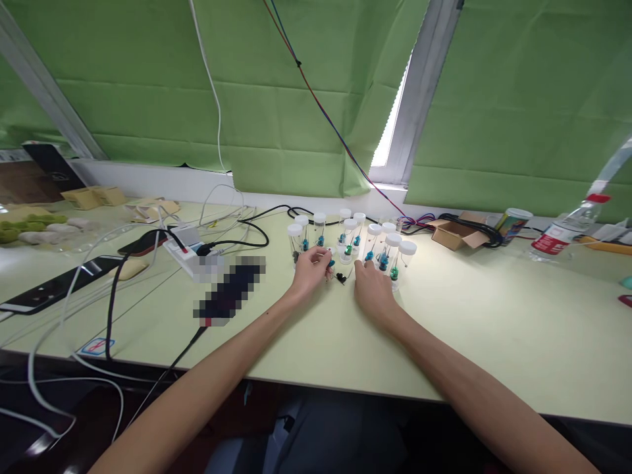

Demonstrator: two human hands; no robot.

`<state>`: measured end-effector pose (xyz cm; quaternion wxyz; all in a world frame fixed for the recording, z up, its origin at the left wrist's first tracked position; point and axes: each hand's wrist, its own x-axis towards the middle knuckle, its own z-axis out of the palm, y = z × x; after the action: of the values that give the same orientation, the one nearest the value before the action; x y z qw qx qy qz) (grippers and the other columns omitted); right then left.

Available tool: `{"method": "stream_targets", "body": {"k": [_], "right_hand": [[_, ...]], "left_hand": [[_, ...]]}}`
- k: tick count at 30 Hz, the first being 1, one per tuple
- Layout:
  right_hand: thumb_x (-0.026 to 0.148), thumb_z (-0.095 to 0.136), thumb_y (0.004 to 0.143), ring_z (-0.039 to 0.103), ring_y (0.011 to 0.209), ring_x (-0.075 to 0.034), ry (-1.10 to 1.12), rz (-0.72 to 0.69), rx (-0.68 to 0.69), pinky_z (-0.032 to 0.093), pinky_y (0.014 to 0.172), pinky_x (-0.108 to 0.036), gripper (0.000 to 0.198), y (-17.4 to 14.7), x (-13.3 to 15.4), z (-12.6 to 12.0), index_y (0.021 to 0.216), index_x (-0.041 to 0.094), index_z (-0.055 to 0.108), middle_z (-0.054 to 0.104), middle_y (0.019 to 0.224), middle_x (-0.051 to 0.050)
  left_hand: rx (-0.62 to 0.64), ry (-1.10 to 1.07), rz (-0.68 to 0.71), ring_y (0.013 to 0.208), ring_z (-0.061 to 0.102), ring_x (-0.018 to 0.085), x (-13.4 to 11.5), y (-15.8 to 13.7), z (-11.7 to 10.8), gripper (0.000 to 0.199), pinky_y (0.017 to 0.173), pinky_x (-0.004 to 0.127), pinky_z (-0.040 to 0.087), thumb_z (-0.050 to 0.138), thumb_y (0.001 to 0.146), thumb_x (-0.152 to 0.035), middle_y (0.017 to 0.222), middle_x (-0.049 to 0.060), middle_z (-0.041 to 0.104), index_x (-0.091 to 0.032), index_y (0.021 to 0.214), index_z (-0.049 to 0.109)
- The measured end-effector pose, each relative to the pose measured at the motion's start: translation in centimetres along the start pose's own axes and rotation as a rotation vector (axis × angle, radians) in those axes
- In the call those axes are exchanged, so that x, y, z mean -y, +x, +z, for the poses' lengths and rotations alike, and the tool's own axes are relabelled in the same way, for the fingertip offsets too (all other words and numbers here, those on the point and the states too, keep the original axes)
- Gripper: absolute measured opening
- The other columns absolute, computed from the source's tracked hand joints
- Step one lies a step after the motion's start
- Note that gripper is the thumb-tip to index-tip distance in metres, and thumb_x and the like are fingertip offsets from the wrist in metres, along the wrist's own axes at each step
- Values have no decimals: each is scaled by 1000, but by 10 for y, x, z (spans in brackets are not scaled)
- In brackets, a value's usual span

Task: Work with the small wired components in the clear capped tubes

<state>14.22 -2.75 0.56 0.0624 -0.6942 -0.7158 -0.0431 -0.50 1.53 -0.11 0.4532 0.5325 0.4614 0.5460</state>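
Note:
My left hand [312, 271] is pinched on a small teal part [331, 263], just in front of a group of clear tubes with white caps. What the part is cannot be made out. My right hand [376, 284] is curled with fingertips down by the tabletop; anything between them is hidden. Between the hands lies a small black piece [341, 278] with a thin wire-like end. Behind both hands stand several capped tubes, among them a left one [295, 245], a back one [320, 227] and a right one [405, 253], holding small blue or green parts on thin stems.
To the left, a white power strip [185, 253] with tangled cables, a phone [64, 283] and a pixelated dark object [230, 289] lie on the table [474, 342]. An open cardboard box [457, 234], a canister [513, 224] and a water bottle [560, 230] stand at the back right.

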Motion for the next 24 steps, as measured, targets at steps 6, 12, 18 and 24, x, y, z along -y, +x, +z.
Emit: {"method": "stream_targets", "body": {"k": [6, 12, 18, 24], "right_hand": [[3, 45, 89, 70, 89, -26, -29, -1, 7, 49, 68, -30, 30, -4, 4, 0, 116, 11, 54, 61, 110, -20], [2, 45, 89, 71, 90, -28, -35, 8, 35, 50, 68, -32, 33, -5, 5, 1, 120, 8, 54, 62, 109, -23], [2, 44, 90, 71, 88, -27, -30, 25, 18, 51, 68, -30, 33, -6, 6, 1, 121, 7, 55, 60, 113, -25], [3, 46, 89, 71, 84, -25, -29, 43, 10, 49, 65, -29, 33, -3, 4, 7, 120, 7, 54, 59, 115, -26]], "left_hand": [[11, -5, 15, 46, 54, 10, 1, 0, 0, 28, 45, 25, 45, 73, 78, -42, 59, 0, 57, -17, 77, 63], [19, -2, 13, 47, 55, 10, 3, 0, 0, 28, 45, 25, 45, 74, 77, -43, 59, 0, 57, -17, 77, 64], [27, 11, 19, 47, 54, 10, 1, -2, 0, 26, 46, 25, 44, 72, 78, -42, 59, 0, 57, -17, 77, 64], [29, 19, 17, 48, 55, 11, 2, -2, 0, 27, 46, 25, 44, 72, 78, -41, 60, 0, 57, -17, 77, 63]]}}
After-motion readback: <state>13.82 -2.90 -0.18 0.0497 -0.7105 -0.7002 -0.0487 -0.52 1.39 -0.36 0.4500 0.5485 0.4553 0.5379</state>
